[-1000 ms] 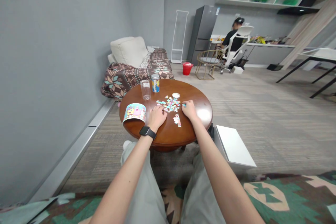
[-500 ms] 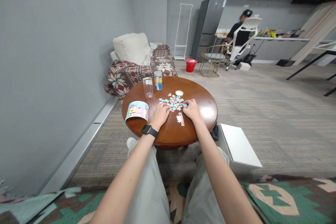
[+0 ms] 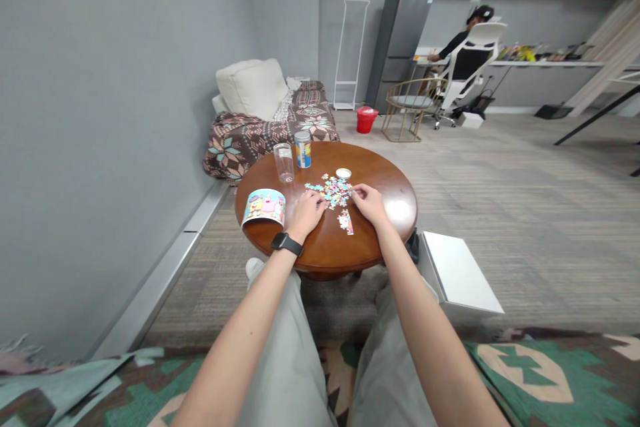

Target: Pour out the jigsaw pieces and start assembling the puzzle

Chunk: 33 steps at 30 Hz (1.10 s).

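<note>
A loose pile of small jigsaw puzzle pieces (image 3: 338, 191), mostly light blue with pink and yellow, lies on the round brown table (image 3: 330, 253). My left hand (image 3: 307, 211), a black watch on its wrist, rests palm down at the pile's left edge with its fingers stretched out. At the right edge, my right hand (image 3: 369, 203) has thumb and forefinger pinched together at a puzzle piece, which the fingers mostly cover. Just below the pile lies a small joined section of puzzle (image 3: 345, 221). A curled picture sheet (image 3: 265, 205) with cartoon figures stands to the left.
Behind the pile are a round white-centred lid (image 3: 343, 173), a clear glass (image 3: 284, 163) and a printed can (image 3: 303, 150). A white box (image 3: 463, 273) stands right of the table. Farther off are a red bin (image 3: 367, 120), a wire chair (image 3: 411, 101) and a seated person (image 3: 457, 43).
My right hand has shifted slightly up along the pile's edge, its fingertips now closer together. My left hand stays nearly in place. The view has tilted a little, and the distant person's arm reaches forward.
</note>
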Tool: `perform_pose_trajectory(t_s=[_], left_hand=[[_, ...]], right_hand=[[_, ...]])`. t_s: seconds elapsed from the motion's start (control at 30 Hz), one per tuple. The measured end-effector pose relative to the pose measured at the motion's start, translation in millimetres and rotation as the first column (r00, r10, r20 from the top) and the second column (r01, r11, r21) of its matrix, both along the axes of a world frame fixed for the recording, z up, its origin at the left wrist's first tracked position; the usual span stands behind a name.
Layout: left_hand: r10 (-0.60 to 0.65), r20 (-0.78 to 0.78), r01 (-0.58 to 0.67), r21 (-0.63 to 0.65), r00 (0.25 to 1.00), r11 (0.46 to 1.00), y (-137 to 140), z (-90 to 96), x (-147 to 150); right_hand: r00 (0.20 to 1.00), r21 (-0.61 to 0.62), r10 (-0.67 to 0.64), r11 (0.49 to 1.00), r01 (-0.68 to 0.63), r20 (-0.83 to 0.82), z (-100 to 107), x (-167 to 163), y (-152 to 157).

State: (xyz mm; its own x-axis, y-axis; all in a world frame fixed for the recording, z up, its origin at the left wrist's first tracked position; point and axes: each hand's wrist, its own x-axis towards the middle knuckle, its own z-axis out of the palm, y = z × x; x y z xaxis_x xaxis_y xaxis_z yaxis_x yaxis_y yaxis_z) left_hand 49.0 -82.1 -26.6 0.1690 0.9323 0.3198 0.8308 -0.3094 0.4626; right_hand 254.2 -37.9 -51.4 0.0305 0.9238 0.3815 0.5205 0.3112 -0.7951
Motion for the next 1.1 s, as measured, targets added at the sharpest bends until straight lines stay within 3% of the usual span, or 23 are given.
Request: perform_pose_trajectory(t_s=[0.13, 0.3, 0.57, 0.77, 0.97, 1.1], left_hand=[[-0.035, 0.124, 0.027, 0.065, 0.992, 0.998, -1.1, 4.4, 0.2], [-0.131, 0.240, 0.109, 0.103, 0.962, 0.989, -3.3, 5.6, -0.2], [-0.150, 0.241, 0.126, 0.112, 0.959, 0.986, -3.2, 4.3, -1.9], [-0.126, 0.246, 0.100, 0.112, 0.961, 0.989, -2.3, 2.0, -2.1], [-0.108, 0.211, 0.082, 0.129, 0.972, 0.988, -0.9, 1.0, -2.0], [-0.099, 0.255, 0.066, 0.135, 0.962, 0.989, 1.1, -1.7, -1.8]], right_hand=[[0.989, -0.011, 0.116, 0.993, -0.117, -0.091, 4.5, -0.7, -3.5], [0.987, 0.063, 0.135, 0.990, -0.130, -0.091, 6.6, -0.9, -5.3], [0.952, -0.069, 0.191, 0.975, -0.213, -0.240, 3.7, -2.8, -4.2], [0.945, -0.072, 0.200, 0.971, -0.226, -0.259, 0.5, -3.4, -1.5], [0.982, 0.007, 0.130, 0.991, -0.130, -0.135, -1.8, -1.0, 1.7], [0.971, 0.003, 0.146, 0.989, -0.148, -0.187, -3.6, -1.8, 2.8]])
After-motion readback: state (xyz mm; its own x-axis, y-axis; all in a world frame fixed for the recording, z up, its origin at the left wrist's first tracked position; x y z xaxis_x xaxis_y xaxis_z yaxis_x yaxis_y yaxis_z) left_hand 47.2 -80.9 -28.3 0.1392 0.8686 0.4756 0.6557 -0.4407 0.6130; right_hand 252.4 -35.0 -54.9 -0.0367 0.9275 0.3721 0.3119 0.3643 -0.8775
